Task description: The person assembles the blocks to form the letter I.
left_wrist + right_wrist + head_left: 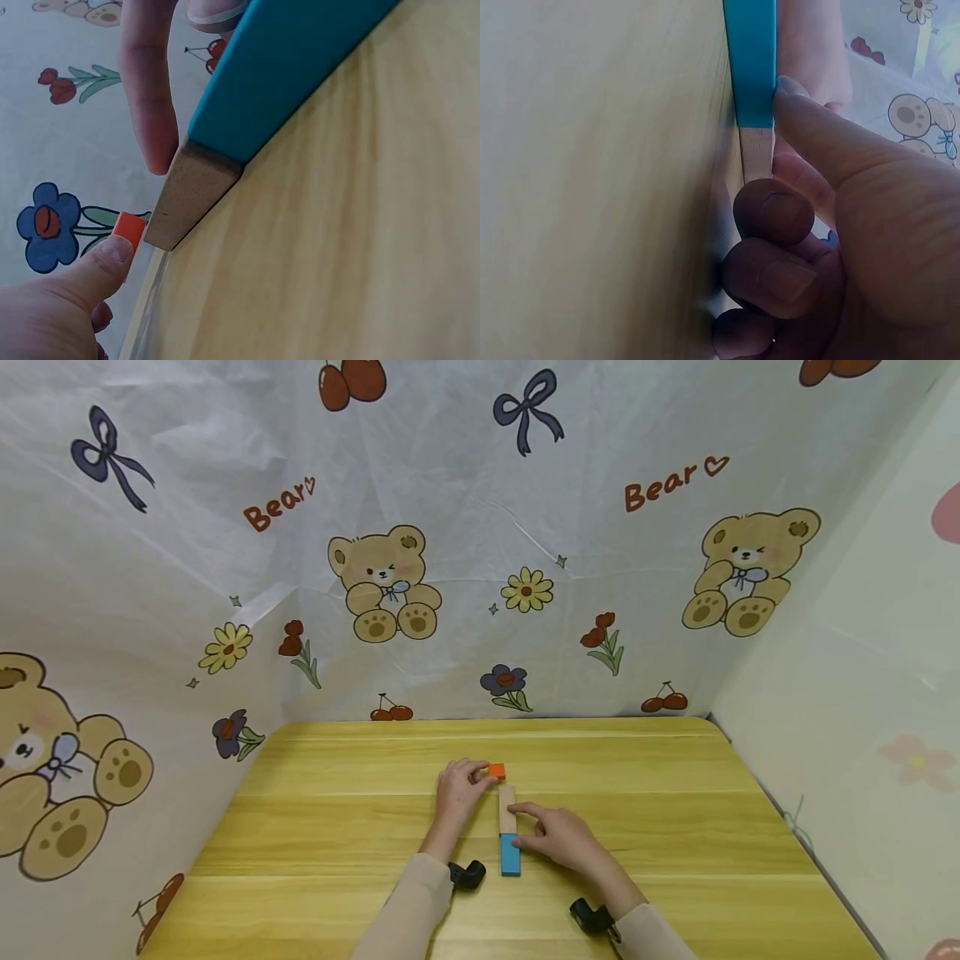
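Observation:
On the wooden table lie two flat blocks end to end, a plain wooden block (507,817) and, nearer me, a blue block (511,859). My left hand (455,793) pinches a small orange block (497,771) between thumb and finger, just beyond the far end of the plain one. In the left wrist view the orange block (129,229) shows close to that end, under my thumb. From the right side, my right hand (564,837) touches the row: its index fingertip is at the plain block and its thumb (799,112) against the blue block.
The yellow wood-grain table (337,827) runs back to a white cloth wall (450,668) printed with bears, bows and flowers. More cloth hangs at the left and right sides. Black wrist cameras (468,874) sit on both wrists.

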The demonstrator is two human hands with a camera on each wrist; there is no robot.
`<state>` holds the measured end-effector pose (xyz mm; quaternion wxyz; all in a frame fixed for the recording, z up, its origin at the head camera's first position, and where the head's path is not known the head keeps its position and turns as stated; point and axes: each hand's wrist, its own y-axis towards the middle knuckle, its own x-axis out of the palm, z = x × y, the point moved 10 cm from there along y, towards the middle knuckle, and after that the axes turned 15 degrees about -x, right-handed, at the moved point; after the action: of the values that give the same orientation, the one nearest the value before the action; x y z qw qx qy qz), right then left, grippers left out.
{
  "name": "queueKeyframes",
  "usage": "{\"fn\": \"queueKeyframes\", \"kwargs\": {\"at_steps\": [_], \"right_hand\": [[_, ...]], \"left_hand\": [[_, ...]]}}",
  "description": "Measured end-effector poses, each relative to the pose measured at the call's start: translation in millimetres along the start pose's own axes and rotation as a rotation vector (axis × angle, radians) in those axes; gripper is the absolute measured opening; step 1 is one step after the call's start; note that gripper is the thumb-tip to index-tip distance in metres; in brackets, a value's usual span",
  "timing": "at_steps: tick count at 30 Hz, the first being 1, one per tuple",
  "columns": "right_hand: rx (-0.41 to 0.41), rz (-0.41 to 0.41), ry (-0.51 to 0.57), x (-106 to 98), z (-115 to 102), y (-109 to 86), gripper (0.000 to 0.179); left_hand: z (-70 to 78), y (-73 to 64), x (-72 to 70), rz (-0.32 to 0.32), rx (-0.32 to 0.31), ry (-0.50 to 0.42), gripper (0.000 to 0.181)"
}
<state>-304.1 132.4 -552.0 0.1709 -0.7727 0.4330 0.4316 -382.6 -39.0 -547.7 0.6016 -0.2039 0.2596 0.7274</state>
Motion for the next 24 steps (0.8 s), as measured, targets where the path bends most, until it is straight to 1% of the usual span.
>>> {"fn": "queueKeyframes", "kwargs": {"at_steps": [4,11,24], "right_hand": [[0.004,-0.004,-0.004,1.0,-0.3,0.6,0.054],[0.004,-0.002,-0.006,0.9,-0.1,0.7,0.054],[-0.005,-0.001,-0.004,0.6,-1.4,-0.1,0.054]], "left_hand": [[0.7,1.8,4.1,-0.007,0.007,0.036,0.029],[4.7,2.8,7.2,-0.026,0.015,0.061,0.030],[5.8,4.8,13.1,-0.013,0.029,0.133,0.026]]}}
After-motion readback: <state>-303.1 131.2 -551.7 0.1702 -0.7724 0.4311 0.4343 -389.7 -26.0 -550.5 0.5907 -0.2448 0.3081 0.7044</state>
